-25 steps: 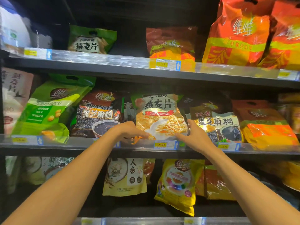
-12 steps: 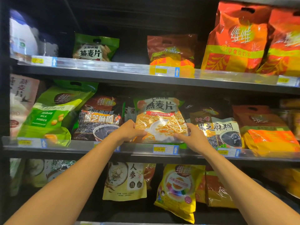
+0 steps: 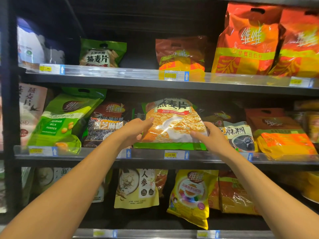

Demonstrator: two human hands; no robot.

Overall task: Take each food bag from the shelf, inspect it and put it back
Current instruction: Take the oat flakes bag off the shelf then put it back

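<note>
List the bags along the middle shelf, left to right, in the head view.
pale oat bag → green milk powder bag → black sesame bag → orange oat bag → second black sesame bag → orange-and-brown bag

Middle shelf (image 3: 151, 160), front edge, centre: one orange-and-green oat bag (image 3: 172, 121), upright, its base just above the rail by the 24.90 price tag (image 3: 171, 154). Your left grip (image 3: 136, 130) pinches its left edge, thumb on the front. Your right grip (image 3: 212, 137) holds its lower right corner, thumb across the front. To its left: a dark sesame bag (image 3: 105, 125), then a green milk powder bag (image 3: 58, 121). To its right: a second sesame bag (image 3: 240, 133), partly behind your right grip.
</note>
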